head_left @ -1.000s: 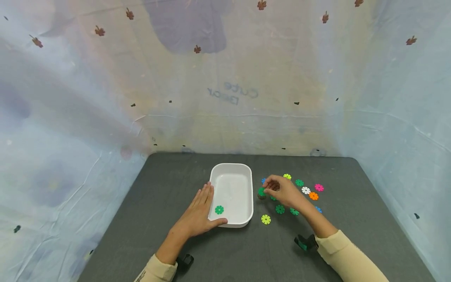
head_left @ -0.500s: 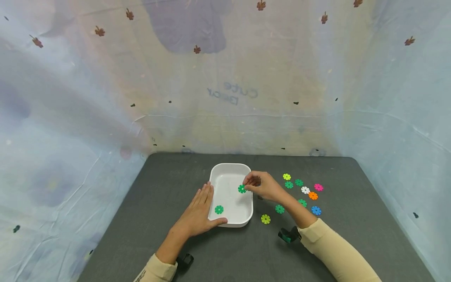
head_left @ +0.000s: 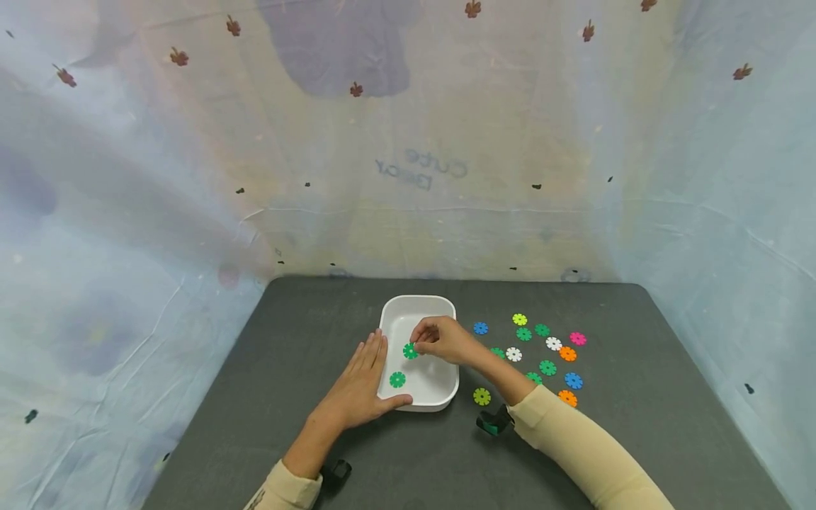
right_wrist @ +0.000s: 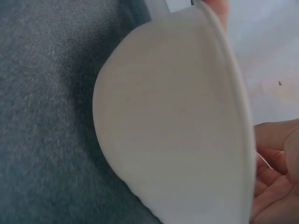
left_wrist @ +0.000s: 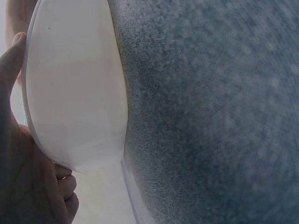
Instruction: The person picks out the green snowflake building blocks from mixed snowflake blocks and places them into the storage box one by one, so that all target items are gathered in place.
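Pinching a green disc (head_left: 410, 351), the right hand (head_left: 443, 341) has it inside the outline of the white tray (head_left: 431, 388); whether it touches the floor of the tray is unclear. Nearer the person, a second green disc (head_left: 398, 380) lies flat in the tray. Along the tray's left side rests the left hand (head_left: 358, 391), fingers straight, thumb at the near rim. Right of the tray, loose discs (head_left: 547, 367) in several colours lie scattered on the dark bench (head_left: 319, 333), before a pale printed sheet (head_left: 408, 234).
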{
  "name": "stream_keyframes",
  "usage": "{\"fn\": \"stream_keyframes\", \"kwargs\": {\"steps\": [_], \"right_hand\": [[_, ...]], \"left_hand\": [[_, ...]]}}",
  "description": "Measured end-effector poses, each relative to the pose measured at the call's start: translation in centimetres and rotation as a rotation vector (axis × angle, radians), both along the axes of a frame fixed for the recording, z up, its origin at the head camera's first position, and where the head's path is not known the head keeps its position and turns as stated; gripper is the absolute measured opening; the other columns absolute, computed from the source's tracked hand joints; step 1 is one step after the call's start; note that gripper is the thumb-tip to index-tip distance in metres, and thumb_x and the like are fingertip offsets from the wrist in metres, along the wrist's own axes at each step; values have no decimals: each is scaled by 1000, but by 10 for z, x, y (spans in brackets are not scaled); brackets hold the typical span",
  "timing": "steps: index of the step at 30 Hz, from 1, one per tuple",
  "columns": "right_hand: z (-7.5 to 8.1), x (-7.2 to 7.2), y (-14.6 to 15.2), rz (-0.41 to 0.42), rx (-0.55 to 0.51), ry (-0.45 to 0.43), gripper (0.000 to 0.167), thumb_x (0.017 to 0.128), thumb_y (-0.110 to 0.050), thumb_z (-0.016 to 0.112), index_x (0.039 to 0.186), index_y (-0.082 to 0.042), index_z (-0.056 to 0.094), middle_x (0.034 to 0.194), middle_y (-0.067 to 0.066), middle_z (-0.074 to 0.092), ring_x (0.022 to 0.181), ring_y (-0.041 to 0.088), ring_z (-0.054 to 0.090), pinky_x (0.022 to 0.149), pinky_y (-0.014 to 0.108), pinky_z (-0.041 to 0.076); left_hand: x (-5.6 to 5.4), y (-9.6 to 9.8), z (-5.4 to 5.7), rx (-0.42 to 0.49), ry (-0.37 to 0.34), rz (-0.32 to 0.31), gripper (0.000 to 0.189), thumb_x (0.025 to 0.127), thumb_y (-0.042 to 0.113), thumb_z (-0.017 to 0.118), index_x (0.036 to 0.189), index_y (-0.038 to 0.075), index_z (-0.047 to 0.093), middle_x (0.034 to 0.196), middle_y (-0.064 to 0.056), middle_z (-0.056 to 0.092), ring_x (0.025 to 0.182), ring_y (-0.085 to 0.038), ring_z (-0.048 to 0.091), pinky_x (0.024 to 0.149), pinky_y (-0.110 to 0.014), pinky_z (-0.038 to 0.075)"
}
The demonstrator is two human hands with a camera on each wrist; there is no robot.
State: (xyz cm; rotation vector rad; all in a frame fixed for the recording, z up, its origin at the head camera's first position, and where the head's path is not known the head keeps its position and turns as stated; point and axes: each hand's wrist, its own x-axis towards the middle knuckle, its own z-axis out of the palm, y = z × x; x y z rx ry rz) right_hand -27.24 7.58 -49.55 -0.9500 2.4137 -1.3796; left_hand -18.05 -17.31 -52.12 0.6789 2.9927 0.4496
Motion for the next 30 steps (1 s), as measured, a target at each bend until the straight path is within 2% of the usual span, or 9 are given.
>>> {"fn": "stream_keyframes", "kwargs": {"steps": [3, 8, 15, 25, 30], "right_hand": [[-1, -1, -7, 2, 21, 0, 5, 98, 0, 77, 102, -2, 75, 90, 6, 76, 78, 10, 70, 71, 24, 58], [-3, -4, -16, 5, 72, 5, 6, 97, 1, 77, 102, 0, 76, 90, 6, 77, 78, 6, 68, 71, 22, 57], [-3, -9, -25, 1, 146, -10, 7, 95, 4, 77, 102, 2, 77, 89, 8, 74, 78, 9, 64, 71, 22, 54], [-12, -15, -36, 20, 188, -88, 8, 93, 6, 75, 102, 4, 76, 86, 10, 74, 72, 6, 61, 64, 18, 52], [-15, -16, -38, 26, 192, -79, 7, 93, 5, 77, 100, 4, 75, 85, 10, 74, 71, 7, 62, 63, 18, 52]], "left_hand": [[0, 0, -1, 2, 12, -4, 126, 93, 78, 65, 170, -4, 8, 179, -21, 0, 167, -33, 3, 135, -51, 10], [1, 0, -1, 10, 17, -9, 126, 93, 77, 65, 170, -5, 9, 179, -22, 0, 166, -34, 4, 135, -51, 10], [0, 0, 0, 33, 20, -14, 125, 93, 75, 67, 169, -5, 9, 178, -23, 0, 166, -35, 4, 135, -53, 10], [1, 1, 1, 25, 1, -12, 124, 94, 77, 65, 170, -4, 8, 179, -22, -2, 167, -34, 3, 135, -52, 9], [0, 1, 1, 17, 12, -13, 124, 94, 76, 65, 170, -5, 9, 179, -22, -1, 166, -35, 3, 135, -52, 10]]}}
